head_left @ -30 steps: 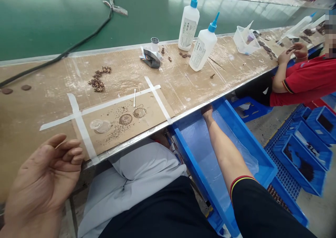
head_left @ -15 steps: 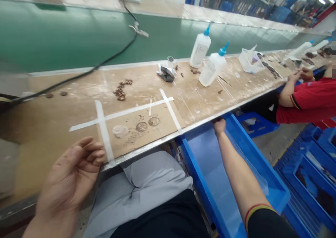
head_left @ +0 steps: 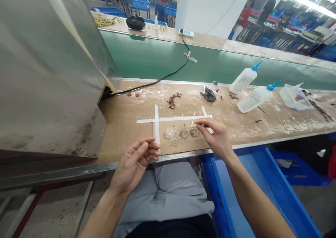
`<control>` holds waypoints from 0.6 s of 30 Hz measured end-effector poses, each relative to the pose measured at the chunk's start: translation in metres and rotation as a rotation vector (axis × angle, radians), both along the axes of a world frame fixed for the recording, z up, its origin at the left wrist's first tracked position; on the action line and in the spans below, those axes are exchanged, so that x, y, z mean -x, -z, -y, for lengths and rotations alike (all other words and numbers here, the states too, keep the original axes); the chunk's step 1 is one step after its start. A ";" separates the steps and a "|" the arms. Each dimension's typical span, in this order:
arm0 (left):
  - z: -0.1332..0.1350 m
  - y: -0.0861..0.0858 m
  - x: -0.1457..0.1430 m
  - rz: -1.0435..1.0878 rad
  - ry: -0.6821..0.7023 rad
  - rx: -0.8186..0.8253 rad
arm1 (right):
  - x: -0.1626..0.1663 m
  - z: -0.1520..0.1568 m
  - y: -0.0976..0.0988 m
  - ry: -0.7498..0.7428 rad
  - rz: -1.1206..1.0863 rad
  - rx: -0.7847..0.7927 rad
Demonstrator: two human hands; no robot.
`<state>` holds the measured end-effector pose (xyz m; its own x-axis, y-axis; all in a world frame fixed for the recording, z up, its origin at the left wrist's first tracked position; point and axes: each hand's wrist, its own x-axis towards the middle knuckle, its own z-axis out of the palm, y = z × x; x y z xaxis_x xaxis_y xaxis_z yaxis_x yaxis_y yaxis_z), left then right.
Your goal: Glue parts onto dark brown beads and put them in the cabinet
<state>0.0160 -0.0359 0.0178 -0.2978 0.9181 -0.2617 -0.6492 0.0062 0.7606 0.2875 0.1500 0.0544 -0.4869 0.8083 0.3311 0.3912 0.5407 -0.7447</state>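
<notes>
My left hand [head_left: 138, 161] hovers at the table's front edge, palm turned inward and fingers loosely bent; nothing shows in it. Thumb and fingertips of my right hand [head_left: 214, 134] are pinched together over the taped board [head_left: 162, 147]. Whatever they may hold is too small to make out. Right by those fingertips is a thin white stick [head_left: 193, 120]. Below them lies a dark-rimmed clear disc [head_left: 194, 132], with a second such disc [head_left: 184, 135] beside it. A clear round piece [head_left: 169, 133] sits farther left. Dark crumbs surround the discs.
Small brown pieces [head_left: 172, 101] lie behind the tape. A black object [head_left: 210, 94], two blue-tipped bottles [head_left: 243, 80] and a clear tub [head_left: 295, 97] stand to the right. A metal housing [head_left: 52, 73] rises at left; a blue bin [head_left: 236, 196] sits below the table edge.
My right hand has come up from the blue bin to the board, its fingers now pinched. The view has swung left, bringing the metal housing into sight. My left hand keeps its loose bend.
</notes>
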 end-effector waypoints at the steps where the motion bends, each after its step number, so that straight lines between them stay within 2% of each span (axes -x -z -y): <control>1: 0.009 0.001 0.000 -0.010 -0.005 0.006 | 0.015 -0.010 -0.001 -0.011 0.038 -0.025; 4: 0.042 0.007 -0.003 -0.028 -0.037 0.047 | 0.053 -0.045 0.003 -0.039 0.168 -0.063; 8: 0.094 0.025 0.000 -0.030 -0.084 0.157 | 0.103 -0.088 0.010 -0.086 0.298 -0.086; 10: 0.121 0.034 0.009 -0.048 -0.113 0.229 | 0.126 -0.101 0.013 -0.094 0.369 -0.105; 13: 0.162 0.039 0.033 -0.106 -0.263 0.322 | 0.147 -0.101 0.010 -0.125 0.427 -0.140; 15: 0.187 0.030 0.051 -0.169 -0.387 0.341 | 0.148 -0.093 0.004 -0.164 0.414 -0.160; 18: 0.214 -0.006 0.079 -0.299 -0.528 0.292 | 0.142 -0.088 0.000 -0.207 0.319 -0.155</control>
